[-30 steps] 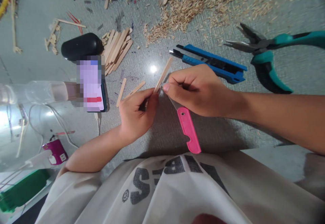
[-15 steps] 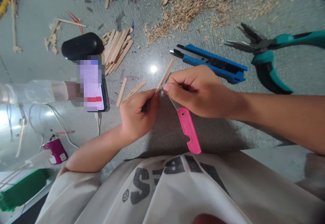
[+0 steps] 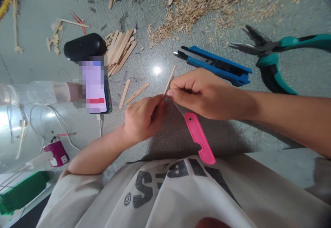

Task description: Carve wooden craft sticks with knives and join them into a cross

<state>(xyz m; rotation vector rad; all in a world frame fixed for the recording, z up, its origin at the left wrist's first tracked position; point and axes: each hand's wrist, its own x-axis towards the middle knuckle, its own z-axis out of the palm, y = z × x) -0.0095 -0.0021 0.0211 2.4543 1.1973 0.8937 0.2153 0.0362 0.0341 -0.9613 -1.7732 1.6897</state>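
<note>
Tabletop, grey-green and textured: stick turned narrow, knife handle swung out

Grey-green table point(image 3: 155, 52), light glare near centre. Wood shavings point(image 3: 186, 16) heaped beyond the hands; pile of flat sticks point(image 3: 121, 50) beside a black case point(image 3: 85, 46), phone point(image 3: 93, 98) just below it. Two loose sticks point(image 3: 124, 94) lie near the left hand point(image 3: 141, 121).

Left hand: fingers closed in a pinch on the lower end of a thin wooden stick point(image 3: 170, 81), its free end slanting up and away. Right hand point(image 3: 207, 95): fingers bunched narrow on the blade of the pink-handled knife point(image 3: 196, 131), handle hanging free toward the shirt. Blue cutter point(image 3: 219, 64) beyond the right hand; pliers point(image 3: 270, 52) farther right.

Changed over the last second: left hand closer to the right, stick now nearly edge-on, pink handle lower and farther right. Judgement: a narrower face is presented, leaving less width for the blade and calling for a steady pinch. Cannot tell whether edge meets wood; fingers hide it.
</note>
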